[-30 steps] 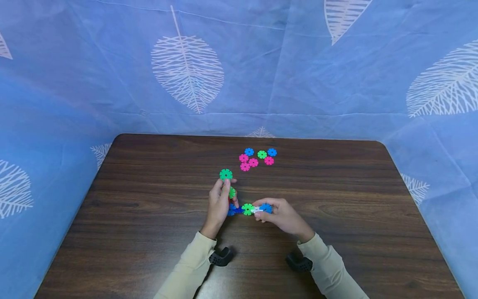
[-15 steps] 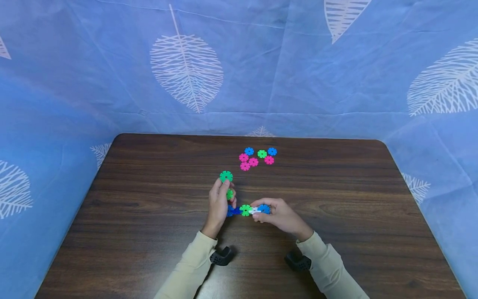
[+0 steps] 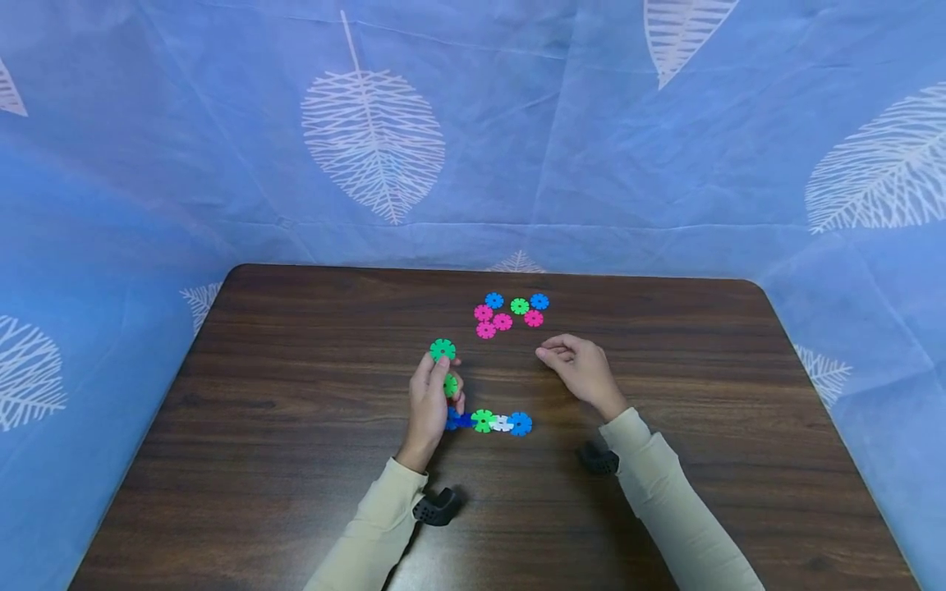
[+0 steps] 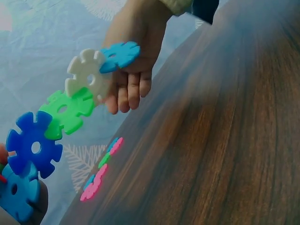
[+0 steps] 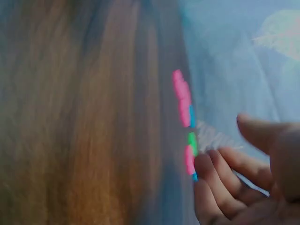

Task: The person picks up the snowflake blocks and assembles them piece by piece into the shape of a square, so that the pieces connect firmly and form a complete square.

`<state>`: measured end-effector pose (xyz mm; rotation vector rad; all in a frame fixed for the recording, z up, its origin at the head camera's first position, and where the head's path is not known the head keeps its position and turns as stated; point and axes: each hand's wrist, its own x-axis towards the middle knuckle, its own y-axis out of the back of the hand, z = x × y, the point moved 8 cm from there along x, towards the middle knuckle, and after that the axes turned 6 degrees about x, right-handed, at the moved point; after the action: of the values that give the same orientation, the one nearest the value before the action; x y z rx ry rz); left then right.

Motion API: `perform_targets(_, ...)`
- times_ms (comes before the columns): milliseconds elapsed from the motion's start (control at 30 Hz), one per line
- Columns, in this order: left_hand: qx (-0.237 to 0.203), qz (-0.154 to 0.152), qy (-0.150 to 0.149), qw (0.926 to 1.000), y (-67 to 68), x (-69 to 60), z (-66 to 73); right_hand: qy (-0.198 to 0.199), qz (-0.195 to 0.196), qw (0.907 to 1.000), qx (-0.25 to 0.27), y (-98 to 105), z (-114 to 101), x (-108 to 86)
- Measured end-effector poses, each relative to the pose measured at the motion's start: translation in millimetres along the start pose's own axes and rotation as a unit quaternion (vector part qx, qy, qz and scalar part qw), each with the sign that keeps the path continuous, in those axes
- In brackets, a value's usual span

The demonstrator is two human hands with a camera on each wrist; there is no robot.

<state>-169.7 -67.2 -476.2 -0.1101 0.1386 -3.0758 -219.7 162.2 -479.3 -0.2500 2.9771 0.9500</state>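
The left hand (image 3: pixel 429 406) grips a chain of joined notched discs. A green disc (image 3: pixel 443 350) stands above its thumb, and another green disc (image 3: pixel 450 385) shows by its fingers. From the hand's lower side the chain runs right: blue discs, a light green disc (image 3: pixel 483 421), a white disc (image 3: pixel 501 423) and a blue disc (image 3: pixel 521 423) at the end. In the left wrist view the same row, with a dark blue disc (image 4: pixel 35 144), slants upward. The right hand (image 3: pixel 584 371) holds nothing, fingers loosely bent, to the lower right of the loose discs. The left palm hides part of the chain.
Loose discs lie near the far edge of the brown table (image 3: pixel 332 328): several pink (image 3: pixel 502 322), one green (image 3: pixel 520 306) and two blue (image 3: pixel 539 301). A blue cloth with white leaf prints (image 3: pixel 517 148) hangs behind the table.
The right hand has let go of the chain's white and blue end and moved up and to the right, toward the loose discs. The left hand keeps its grip and has barely shifted.
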Motion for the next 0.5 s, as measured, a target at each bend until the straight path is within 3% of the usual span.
perform_targets(200,-0.007,-0.004,-0.009,0.9999,0.4,-1.0,-0.3,-0.009,0.08,0.9954,-0.052,2,11,28.2)
perform_targets(500,0.002,-0.001,-0.017,0.9999,2.1,-0.1,2.2,-0.028,0.126,0.9882,-0.082,-4,18,59.0)
